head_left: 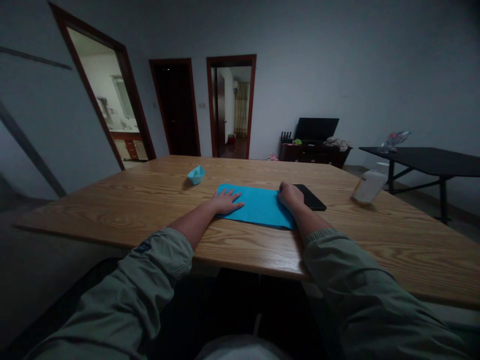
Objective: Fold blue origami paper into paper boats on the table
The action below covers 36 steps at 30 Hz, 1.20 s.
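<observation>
Head view, watched from my remote seat: a wood-grained counter (pixel 112 215) spans most of what I see, and everything I work among rests on it. Beyond its far edge a dark screen (pixel 317 129) stands on a low cabinet (pixel 313 153) against the wall.

Next in size comes the blue sheet (pixel 258 206), flat near the front edge of the counter, within easy reach of both arms. Its near edge seems to show more than one layer, though I can't be certain. Off to the right stands a translucent bottle (pixel 369 186), well apart from the sheet, which I judge leaves the arms room. A flat black slab (pixel 312 198) lies just beside the sheet, partly hidden by the right forearm.

My left hand (pixel 225 201) is spread wide, palm down on the sheet's left end, gripping nothing; I take it to be anchoring the sheet against sliding. My right hand (pixel 290 196) is curled into a fist at the other end, probably pressing there; whether its fingers pinch any paper, I cannot tell.

Smallest is the pale blue folded shape (pixel 196 175), beyond the left hand, perhaps parked there to stay uncrushed.
</observation>
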Available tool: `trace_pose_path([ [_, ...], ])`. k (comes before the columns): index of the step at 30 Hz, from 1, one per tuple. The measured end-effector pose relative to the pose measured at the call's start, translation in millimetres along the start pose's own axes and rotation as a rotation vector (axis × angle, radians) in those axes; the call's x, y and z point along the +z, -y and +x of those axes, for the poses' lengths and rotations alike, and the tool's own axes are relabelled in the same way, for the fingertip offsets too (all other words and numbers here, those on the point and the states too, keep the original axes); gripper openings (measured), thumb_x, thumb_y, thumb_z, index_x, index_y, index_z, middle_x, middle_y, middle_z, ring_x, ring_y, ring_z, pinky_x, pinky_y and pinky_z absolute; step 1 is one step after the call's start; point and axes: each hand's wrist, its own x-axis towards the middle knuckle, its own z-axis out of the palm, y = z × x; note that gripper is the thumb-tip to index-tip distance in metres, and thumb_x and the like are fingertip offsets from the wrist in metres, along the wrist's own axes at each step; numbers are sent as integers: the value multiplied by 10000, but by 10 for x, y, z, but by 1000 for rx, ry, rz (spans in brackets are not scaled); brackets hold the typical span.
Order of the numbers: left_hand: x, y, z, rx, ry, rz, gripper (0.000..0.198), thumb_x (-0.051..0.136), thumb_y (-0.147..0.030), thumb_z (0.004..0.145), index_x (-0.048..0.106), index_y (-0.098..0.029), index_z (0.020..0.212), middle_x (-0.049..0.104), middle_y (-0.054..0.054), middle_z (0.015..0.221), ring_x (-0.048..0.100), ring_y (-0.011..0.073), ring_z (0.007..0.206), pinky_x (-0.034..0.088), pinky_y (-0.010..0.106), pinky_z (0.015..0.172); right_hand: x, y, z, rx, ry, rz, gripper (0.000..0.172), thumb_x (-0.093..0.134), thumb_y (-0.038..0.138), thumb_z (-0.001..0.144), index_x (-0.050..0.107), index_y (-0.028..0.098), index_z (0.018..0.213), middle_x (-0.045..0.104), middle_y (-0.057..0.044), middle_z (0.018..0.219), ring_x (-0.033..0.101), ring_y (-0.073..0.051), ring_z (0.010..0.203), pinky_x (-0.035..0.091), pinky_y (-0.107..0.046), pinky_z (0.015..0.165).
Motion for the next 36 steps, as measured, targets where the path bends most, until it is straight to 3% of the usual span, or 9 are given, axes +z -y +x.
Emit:
trace_pose_path([
  [18, -2, -1, -12, -4, -2, -15, 835, 155, -810, 756, 191, -376, 1469, 124, 21, 1568, 108, 348, 1426, 82, 585, 1108, -49, -24, -27, 18, -4, -40, 333, 386, 194, 864, 643, 214, 1075, 623, -136, 1119, 563, -279, 1036, 434, -366, 794],
  [23, -11, 1, -9, -39, 9, -28, 844, 164, -815, 746, 187, -380, 1469, 113, 20, 1570, 94, 349, 1428, 79, 595, 1106, -64, 43, -40, -25, 1, -75, 352, 423, 291, 864, 632, 217, 1137, 611, -133, 1175, 556, -293, 1068, 426, -383, 838],
  [27, 2, 12, 13, -96, -3, -35, 880, 139, -833, 726, 190, -369, 1472, 111, 35, 1571, 95, 367, 1424, 78, 611, 1099, -52, 212, -78, -197, 46, -99, 460, 388, 449, 888, 600, 185, 1199, 594, -150, 1220, 535, -292, 1120, 386, -380, 921],
  [30, 18, 13, 26, -110, -1, -39, 893, 131, -845, 713, 177, -378, 1472, 108, 33, 1572, 93, 372, 1423, 72, 619, 1097, 21, 332, -99, -329, 170, -94, 585, 333, 545, 897, 559, 137, 1250, 557, -181, 1276, 505, -296, 1175, 351, -378, 971],
  [36, 7, 47, 24, -91, -11, -32, 854, 175, -823, 739, 200, -377, 1467, 139, 29, 1567, 131, 362, 1419, 107, 610, 1096, 214, 351, -34, -210, 243, -49, 741, 256, 602, 896, 364, 74, 1406, 349, -205, 1459, 312, -310, 1350, 243, -411, 1071],
])
